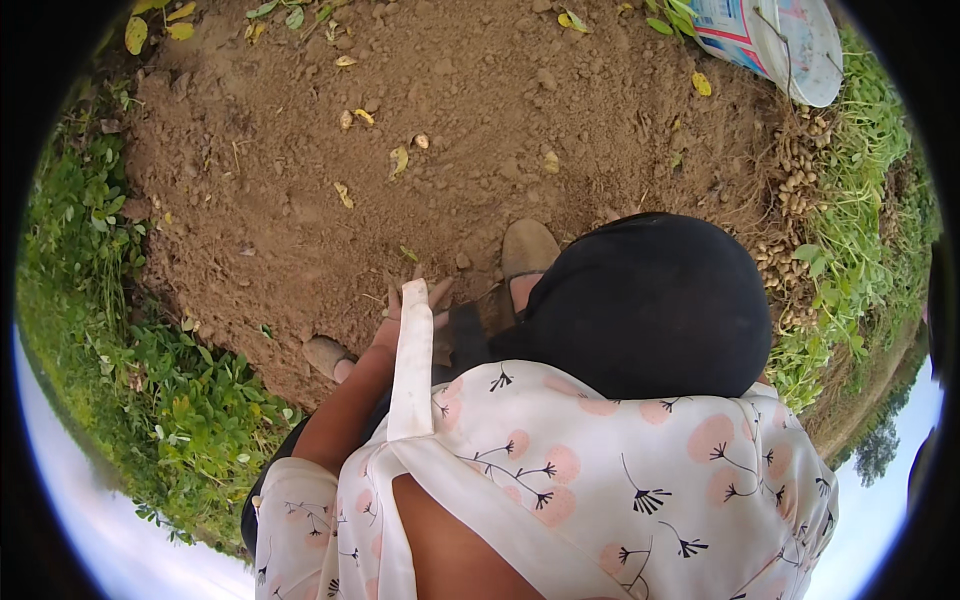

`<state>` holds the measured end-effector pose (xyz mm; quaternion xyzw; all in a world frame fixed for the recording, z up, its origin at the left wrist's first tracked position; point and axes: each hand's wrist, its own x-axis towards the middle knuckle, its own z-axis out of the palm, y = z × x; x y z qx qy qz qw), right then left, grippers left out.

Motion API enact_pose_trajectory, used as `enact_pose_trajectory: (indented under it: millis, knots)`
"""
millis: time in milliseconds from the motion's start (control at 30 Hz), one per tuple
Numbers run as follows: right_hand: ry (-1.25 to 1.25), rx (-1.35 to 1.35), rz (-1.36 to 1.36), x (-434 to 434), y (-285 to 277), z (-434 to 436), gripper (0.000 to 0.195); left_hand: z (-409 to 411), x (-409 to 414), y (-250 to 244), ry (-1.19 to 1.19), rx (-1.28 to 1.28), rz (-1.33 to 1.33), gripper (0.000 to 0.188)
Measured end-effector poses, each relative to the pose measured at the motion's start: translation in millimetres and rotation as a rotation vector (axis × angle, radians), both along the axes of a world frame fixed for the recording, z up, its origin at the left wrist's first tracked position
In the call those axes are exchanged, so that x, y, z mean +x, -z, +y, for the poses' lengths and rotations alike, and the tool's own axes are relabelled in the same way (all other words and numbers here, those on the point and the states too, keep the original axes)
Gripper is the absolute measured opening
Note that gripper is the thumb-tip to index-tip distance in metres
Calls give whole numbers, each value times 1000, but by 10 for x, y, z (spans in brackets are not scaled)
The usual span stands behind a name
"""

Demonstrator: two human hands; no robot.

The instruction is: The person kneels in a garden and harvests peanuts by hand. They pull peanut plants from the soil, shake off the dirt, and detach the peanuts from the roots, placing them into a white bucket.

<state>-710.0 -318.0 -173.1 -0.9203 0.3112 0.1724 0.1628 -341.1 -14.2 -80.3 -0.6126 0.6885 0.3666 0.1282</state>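
My left hand (388, 327) reaches down to the bare brown soil (285, 217) beside my shoe (529, 247), fingers spread at the ground. A white collar strip (416, 352) hangs across part of it, and I see nothing held. Of my right hand (615, 214), only what look like fingertips show at the soil past my dark-clad knee (652, 300); the rest is hidden. Farther out on the soil lie a loose peanut pod (421, 140) and another pod (346, 119), with yellow leaves scattered around.
Pulled peanut plants (862, 202) lie along the right, their clustered pods (796, 176) facing the soil. A white plastic bucket (731, 37) with a wire handle lies tipped at the upper right. Green leafy plants (202, 405) border the left. My other shoe (326, 356) rests near them.
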Motion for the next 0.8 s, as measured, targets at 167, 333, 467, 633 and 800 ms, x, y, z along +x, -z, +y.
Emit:
enact_pose_trajectory:
  millis: [167,333,467,633,800]
  knots:
    - [-336,29,11,152,-95,-218,63,-145,157,104,-51,106,170,65]
    - [-556,102,59,1534,-566,-886,66,-710,192,-46,-30,163,9,60]
    - [-378,62,106,2649,-940,-1418,73,-702,1,-67,-53,83,-42,54]
    - [-173,-112,-98,3020,-1115,-2073,82,-475,-66,156,62,-41,106,47]
    - [-134,-401,-305,2848,-632,-1642,73,-551,-201,236,13,-151,172,37]
